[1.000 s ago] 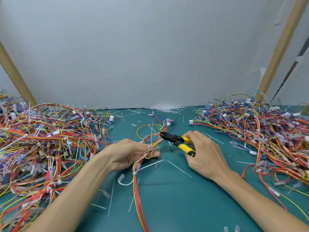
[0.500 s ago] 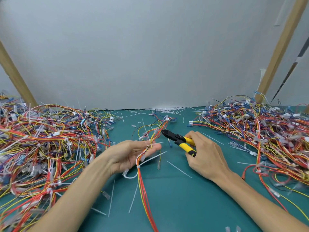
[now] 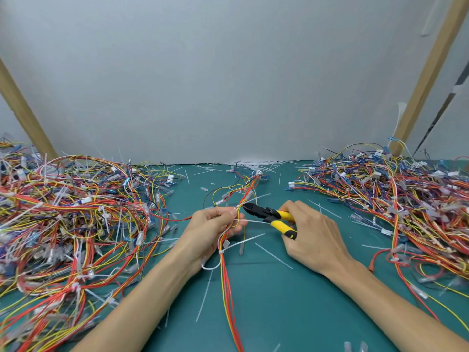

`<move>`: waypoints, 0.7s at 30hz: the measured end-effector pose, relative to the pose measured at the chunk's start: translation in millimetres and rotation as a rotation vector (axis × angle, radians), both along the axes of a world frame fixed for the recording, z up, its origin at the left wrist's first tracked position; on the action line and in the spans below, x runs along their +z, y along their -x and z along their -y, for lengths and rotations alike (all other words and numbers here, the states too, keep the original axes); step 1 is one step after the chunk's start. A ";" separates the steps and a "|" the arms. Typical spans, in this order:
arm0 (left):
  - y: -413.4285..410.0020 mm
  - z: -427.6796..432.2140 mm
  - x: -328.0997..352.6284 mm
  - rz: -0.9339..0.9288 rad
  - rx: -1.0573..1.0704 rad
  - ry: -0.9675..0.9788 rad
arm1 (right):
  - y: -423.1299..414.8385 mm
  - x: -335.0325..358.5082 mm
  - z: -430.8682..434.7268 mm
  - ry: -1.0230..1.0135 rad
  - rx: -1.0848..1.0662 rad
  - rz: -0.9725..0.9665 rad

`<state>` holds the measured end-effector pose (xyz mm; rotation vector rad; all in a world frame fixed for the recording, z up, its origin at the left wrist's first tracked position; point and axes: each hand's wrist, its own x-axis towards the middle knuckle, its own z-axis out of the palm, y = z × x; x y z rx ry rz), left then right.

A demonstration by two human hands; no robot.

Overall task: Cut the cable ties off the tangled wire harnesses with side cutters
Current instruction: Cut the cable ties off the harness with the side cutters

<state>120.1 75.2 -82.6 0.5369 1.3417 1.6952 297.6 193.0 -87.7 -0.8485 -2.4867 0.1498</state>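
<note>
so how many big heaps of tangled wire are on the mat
2: the left heap sits at far left, the right heap at far right. Between them is one separate harness, gripped by the left hand.

tangled multicolour wire pile (image 3: 71, 219) left on green mat surface (image 3: 291, 301), similar pile (image 3: 396, 199) right. red-yellow wire harness (image 3: 227, 288) centre, in left hand (image 3: 210, 229); yellow-handled side cutters (image 3: 269, 214) just right of it, in right hand (image 3: 312, 232).

A: What are we holding at the counter (image 3: 291, 308)?
B: Our left hand (image 3: 210, 232) is pinching a wire harness (image 3: 228, 288); our right hand (image 3: 314, 240) is gripping the side cutters (image 3: 269, 215), their black tip sitting just beside the wires at our left fingertips.
</note>
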 end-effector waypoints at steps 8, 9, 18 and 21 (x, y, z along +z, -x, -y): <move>-7.8 1.9 -8.4 -0.216 0.079 -0.014 | 0.5 0.6 1.9 -0.054 0.019 0.011; -8.1 2.3 -8.3 -0.228 0.075 -0.011 | 0.6 0.6 2.2 -0.067 0.023 0.005; -12.4 4.0 -6.7 -0.304 0.046 -0.062 | 1.6 0.2 4.7 -0.105 0.019 0.021; -11.8 4.7 -7.1 -0.312 0.039 -0.060 | 1.1 0.7 5.7 -0.108 0.022 0.030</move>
